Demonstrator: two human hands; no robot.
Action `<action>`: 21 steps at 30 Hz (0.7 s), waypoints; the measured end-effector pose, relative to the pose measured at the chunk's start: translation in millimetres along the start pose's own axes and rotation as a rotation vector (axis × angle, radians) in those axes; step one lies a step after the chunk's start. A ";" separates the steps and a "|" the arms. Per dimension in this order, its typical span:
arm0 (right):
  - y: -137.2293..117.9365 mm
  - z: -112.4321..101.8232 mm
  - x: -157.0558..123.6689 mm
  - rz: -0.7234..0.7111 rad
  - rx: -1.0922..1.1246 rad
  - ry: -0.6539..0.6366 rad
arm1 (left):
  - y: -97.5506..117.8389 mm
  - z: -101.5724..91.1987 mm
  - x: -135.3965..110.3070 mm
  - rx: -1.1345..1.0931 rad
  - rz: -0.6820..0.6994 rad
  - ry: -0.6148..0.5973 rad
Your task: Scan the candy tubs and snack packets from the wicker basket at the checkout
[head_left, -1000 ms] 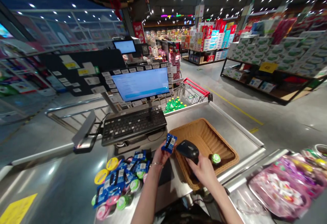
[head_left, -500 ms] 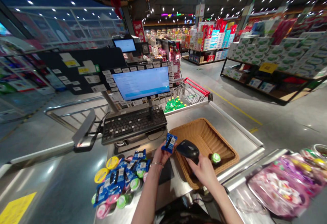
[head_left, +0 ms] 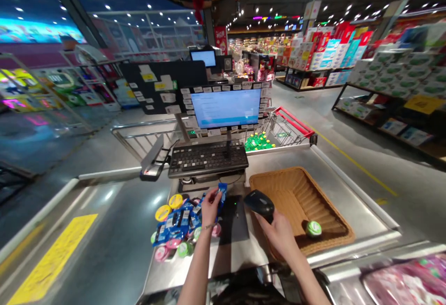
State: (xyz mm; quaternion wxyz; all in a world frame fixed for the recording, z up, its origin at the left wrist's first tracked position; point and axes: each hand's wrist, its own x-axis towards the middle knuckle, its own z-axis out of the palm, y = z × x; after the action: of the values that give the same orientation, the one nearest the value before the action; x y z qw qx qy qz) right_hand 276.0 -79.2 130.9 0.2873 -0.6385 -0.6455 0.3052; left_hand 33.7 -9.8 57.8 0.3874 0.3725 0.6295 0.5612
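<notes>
My left hand (head_left: pixel 210 205) pinches a small blue packet (head_left: pixel 222 191) at the right side of a pile. In that pile lie several more blue packets (head_left: pixel 178 221), two yellow-lidded tubs (head_left: pixel 163 212) and small containers with green lids (head_left: pixel 184 249) and pink lids (head_left: pixel 162 253). A black handheld barcode scanner (head_left: pixel 259 203) is gripped in my right hand (head_left: pixel 277 230), its head over the left rim of a brown woven basket (head_left: pixel 296 179). Inside the basket sits one green-lidded container (head_left: pixel 313 229).
A keyboard (head_left: pixel 209 157) and a monitor (head_left: pixel 228 107) stand behind the pile on the metal counter (head_left: pixel 114 230). Beyond the counter is a shopping cart (head_left: pixel 292 121) with green bottles (head_left: pixel 259 141). Pink packages (head_left: pixel 407 282) lie at the lower right.
My left hand has moved left with the blue packet, away from the scanner and to the pile. My right hand still holds the scanner near the basket. The view has turned left.
</notes>
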 end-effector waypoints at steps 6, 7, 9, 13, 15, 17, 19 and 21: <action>-24.8 32.6 3.6 -0.098 0.022 -0.125 | -11.9 -86.1 -15.6 0.767 0.292 0.293; -28.3 37.8 3.7 -0.103 0.014 -0.139 | -14.9 -97.1 -18.7 0.855 0.282 0.335; -34.3 46.7 3.7 -0.110 0.001 -0.170 | -20.4 -113.2 -23.4 0.969 0.244 0.390; -43.0 56.5 4.1 -0.130 -0.024 -0.209 | -24.4 -119.4 -25.3 1.015 0.225 0.318; -44.8 58.1 5.0 -0.126 -0.032 -0.213 | -22.3 -112.9 -24.3 1.064 0.220 0.275; -44.4 58.9 6.4 -0.115 -0.026 -0.211 | -19.4 -105.6 -23.4 1.156 0.205 0.269; -41.7 59.2 7.9 -0.107 -0.005 -0.206 | -17.0 -101.1 -22.9 1.236 0.195 0.289; -38.0 58.8 9.3 -0.098 0.019 -0.200 | -15.4 -99.5 -22.4 1.264 0.211 0.323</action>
State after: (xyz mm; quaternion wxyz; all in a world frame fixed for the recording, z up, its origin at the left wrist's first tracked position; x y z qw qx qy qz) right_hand 206.5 -71.5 121.5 0.2420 -0.5699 -0.6984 0.3589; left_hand -47.6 -73.1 50.9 -0.0619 0.4989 0.8481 0.1674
